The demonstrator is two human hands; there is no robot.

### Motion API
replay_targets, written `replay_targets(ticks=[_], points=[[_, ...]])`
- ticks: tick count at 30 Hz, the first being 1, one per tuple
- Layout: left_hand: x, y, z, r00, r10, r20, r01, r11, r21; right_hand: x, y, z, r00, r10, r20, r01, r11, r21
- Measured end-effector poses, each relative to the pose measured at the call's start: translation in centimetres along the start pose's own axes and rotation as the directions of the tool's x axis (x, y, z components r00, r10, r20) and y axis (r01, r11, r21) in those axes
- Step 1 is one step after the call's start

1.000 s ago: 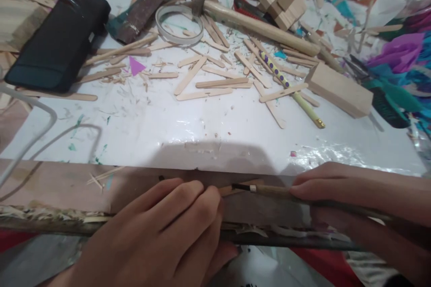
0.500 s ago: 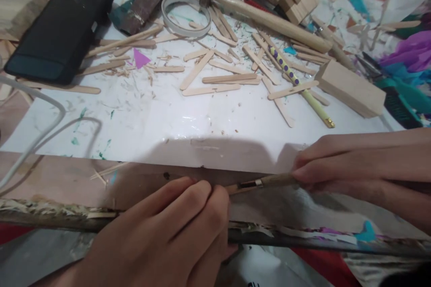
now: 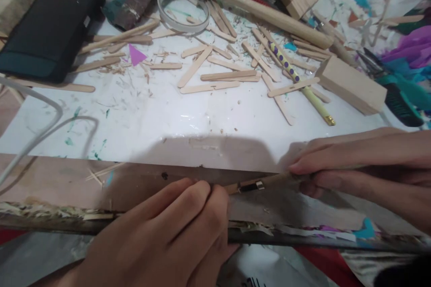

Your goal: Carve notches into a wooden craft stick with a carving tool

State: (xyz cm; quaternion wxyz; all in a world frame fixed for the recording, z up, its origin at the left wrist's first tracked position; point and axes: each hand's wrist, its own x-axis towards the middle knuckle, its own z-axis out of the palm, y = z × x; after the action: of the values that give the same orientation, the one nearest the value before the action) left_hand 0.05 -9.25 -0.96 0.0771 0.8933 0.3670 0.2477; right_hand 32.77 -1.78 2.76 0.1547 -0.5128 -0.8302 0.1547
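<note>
My left hand (image 3: 182, 224) is closed near the table's front edge, its fingers pressed on a wooden craft stick (image 3: 231, 189). Only the stick's right end shows; the rest is hidden under the fingers. From the right, my right hand (image 3: 336, 166) pinches the wooden handle of a slim carving tool (image 3: 278, 180). The tool has a shiny metal collar and a dark, flat blade, which lies along the stick beside my left fingertips. Whether the blade's tip cuts into the wood I cannot tell.
Loose craft sticks (image 3: 229, 75), a dotted pencil (image 3: 316, 103) and a wooden block (image 3: 352, 85) lie on white paper (image 3: 148, 121). Behind them are a hammer (image 3: 269, 13), a tape roll (image 3: 183, 27) and a black phone-like device (image 3: 50, 27). A white cable (image 3: 50, 121) runs at left.
The right hand's fingers have shifted slightly left along the handle, and the tool has turned a little, showing more of the collar. My left hand stays nearly still. The view has shifted slightly.
</note>
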Motion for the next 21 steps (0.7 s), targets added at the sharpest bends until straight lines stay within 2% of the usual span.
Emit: replay_targets(ticks=[1,2,6,12,17,21], points=[[0.1,0.0,-0.1,1.000,-0.001,-0.003,0.001,1.000,-0.003,-0.5,0.5,-0.4,0.985,-0.095,0.141,0.089,0.995,0.048],[0.1,-0.1,-0.1,1.000,0.008,0.004,-0.008,1.000,-0.006,-0.9,1.0,-0.7,0.980,-0.134,0.146,0.126,0.990,0.060],[0.3,-0.3,0.0,0.999,0.039,0.009,-0.039,0.999,0.002,-2.3,1.5,-0.7,0.981,-0.175,0.082,0.174,0.985,0.019],[0.9,-0.7,0.0,0.998,0.055,0.007,-0.056,0.998,0.040,-3.2,0.6,0.3,0.987,-0.154,0.034,0.154,0.988,0.020],[2.3,-1.6,-0.1,0.993,0.107,0.041,-0.107,0.994,0.004,-3.9,0.4,0.2,0.986,-0.159,0.045,0.160,0.987,-0.015],[1.9,-1.3,-0.1,0.994,0.089,0.066,-0.089,0.996,-0.008,-4.4,0.5,0.3,0.990,-0.136,0.049,0.135,0.991,0.017]])
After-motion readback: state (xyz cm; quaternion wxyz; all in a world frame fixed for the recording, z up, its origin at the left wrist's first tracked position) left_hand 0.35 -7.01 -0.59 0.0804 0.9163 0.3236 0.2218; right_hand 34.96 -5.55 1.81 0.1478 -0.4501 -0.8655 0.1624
